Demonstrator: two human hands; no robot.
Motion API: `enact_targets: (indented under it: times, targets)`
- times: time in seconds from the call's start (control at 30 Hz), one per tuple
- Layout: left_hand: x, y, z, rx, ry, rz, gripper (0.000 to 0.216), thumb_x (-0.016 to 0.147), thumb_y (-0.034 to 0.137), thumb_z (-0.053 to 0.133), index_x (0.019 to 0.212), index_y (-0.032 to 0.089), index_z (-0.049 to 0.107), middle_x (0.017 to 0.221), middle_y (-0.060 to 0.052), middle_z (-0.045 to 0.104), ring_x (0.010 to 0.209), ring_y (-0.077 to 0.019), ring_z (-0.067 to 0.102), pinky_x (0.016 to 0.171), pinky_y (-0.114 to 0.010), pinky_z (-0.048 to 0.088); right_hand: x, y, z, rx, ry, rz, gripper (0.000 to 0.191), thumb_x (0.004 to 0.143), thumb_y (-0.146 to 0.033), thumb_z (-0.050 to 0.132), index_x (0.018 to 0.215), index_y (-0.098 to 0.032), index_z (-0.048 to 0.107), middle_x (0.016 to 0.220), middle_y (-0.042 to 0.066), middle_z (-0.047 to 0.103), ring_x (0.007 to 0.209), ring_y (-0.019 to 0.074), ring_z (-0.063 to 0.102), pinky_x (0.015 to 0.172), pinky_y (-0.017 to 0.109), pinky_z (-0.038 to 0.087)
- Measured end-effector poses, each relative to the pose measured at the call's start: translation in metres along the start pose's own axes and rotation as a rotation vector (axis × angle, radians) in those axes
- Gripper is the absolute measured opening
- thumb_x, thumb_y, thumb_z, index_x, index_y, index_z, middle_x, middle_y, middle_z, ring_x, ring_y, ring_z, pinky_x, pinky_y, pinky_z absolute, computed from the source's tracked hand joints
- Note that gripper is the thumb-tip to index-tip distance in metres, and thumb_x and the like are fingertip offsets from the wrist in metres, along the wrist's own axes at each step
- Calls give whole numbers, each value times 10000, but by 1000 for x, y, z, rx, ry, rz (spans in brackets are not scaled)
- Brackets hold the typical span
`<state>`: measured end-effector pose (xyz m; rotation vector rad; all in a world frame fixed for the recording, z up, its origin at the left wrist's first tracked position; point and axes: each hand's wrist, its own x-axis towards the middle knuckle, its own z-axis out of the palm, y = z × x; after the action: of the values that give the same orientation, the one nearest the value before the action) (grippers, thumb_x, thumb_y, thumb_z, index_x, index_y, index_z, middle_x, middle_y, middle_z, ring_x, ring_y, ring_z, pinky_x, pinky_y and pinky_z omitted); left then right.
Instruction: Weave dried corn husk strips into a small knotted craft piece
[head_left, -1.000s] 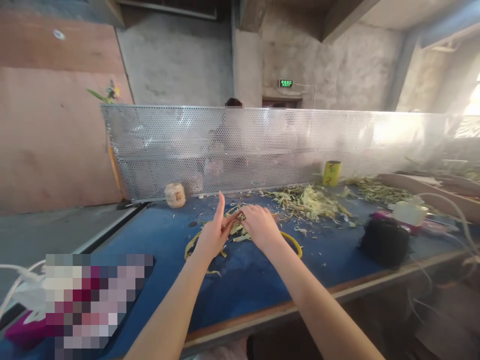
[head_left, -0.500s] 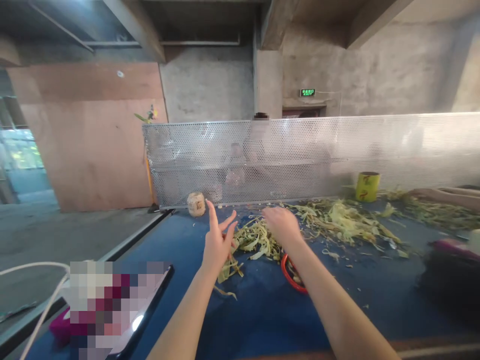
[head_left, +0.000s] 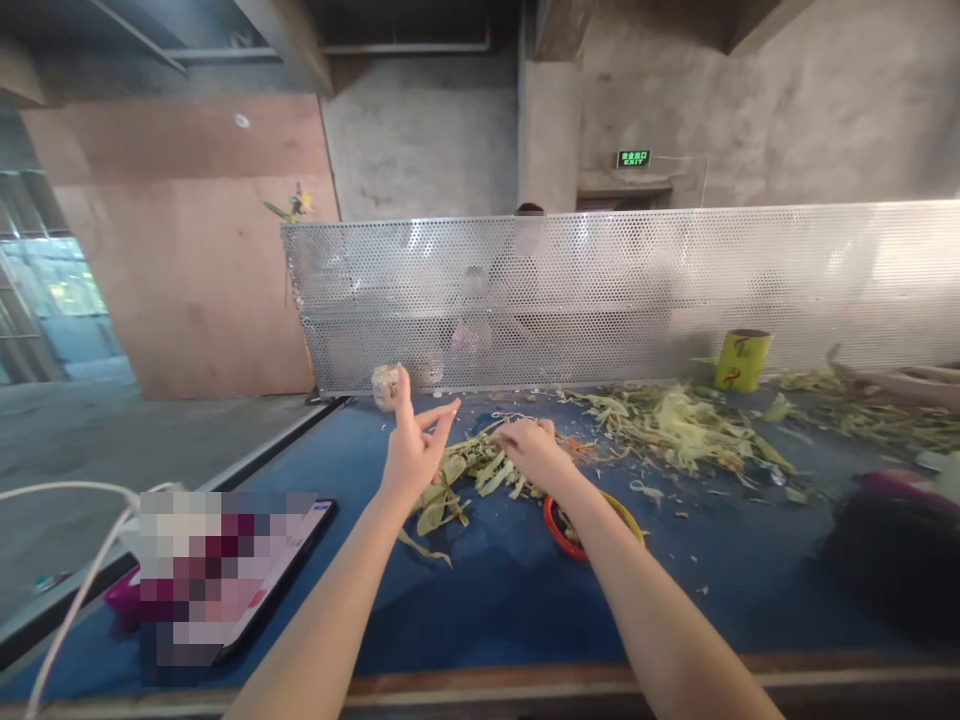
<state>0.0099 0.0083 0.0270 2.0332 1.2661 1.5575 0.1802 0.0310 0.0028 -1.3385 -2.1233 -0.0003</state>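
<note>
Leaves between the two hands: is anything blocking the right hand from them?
Nothing visible: the right hand is right at the leaves. The red rim lies nearer the camera, not between them.

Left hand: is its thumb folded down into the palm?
No, the left hand has its thumb pointing up, apart from the outstretched fingers.

Pale green, partly yellowed plant strips (head_left: 491,475) lie in a loose, tangled heap between the left hand (head_left: 411,455) and the right hand (head_left: 536,450), flat, dry-looking and curled. The right fingertips meet the heap's far edge; whether they pinch a strip is unclear. Broader leaves droop just below the left hand, one thin end trailing nearer the person. Beneath the right forearm sits a curved red rim (head_left: 553,530), small pale bits inside it.
</note>
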Motion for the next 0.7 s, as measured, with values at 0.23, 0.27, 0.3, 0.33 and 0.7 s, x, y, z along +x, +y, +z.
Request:
enact_targets:
  times: [0.23, 0.27, 0.3, 0.33, 0.7]
  targets:
    - [31, 2, -15, 444, -254, 79, 615, 835, 429, 312, 1367, 164, 155, 697, -39, 696, 470, -145, 555, 553, -258, 418, -1, 18, -6, 130, 472, 100, 293, 836, -180, 346, 970, -177, 607, 925, 72, 571, 925, 171, 478, 837, 276, 343]
    - [38, 1, -18, 484, -245, 96, 599, 837, 428, 306, 1362, 170, 178, 677, -32, 691, 496, -151, 573, 580, -262, 419, -2, 18, -6, 107, 515, 138, 291, 839, -208, 354, 964, -180, 615, 928, 81, 549, 927, 181, 471, 842, 285, 346]
    - [45, 0, -21, 517, -232, 109, 582, 839, 427, 299, 1355, 177, 199, 650, -23, 684, 524, -158, 588, 594, -263, 419, -2, 17, -6, 92, 540, 189, 296, 843, -240, 353, 955, -179, 620, 916, 88, 532, 909, 187, 474, 832, 292, 355]
    - [52, -2, -24, 538, -215, 120, 565, 841, 426, 293, 1347, 186, 219, 638, -17, 678, 550, -163, 600, 609, -264, 421, -3, 17, -6, 90, 551, 248, 314, 852, -271, 338, 955, -175, 619, 899, 92, 520, 878, 189, 486, 811, 294, 368]
    - [46, -15, -45, 469, -554, -260, 934, 639, 497, 548, 1360, 69, 138, 671, -62, 694, 567, -199, 631, 512, -246, 415, -5, 22, -5, 193, 324, 512, 419, 878, -419, 215, 1036, -229, 553, 713, 50, 618, 633, 170, 564, 564, 238, 374]
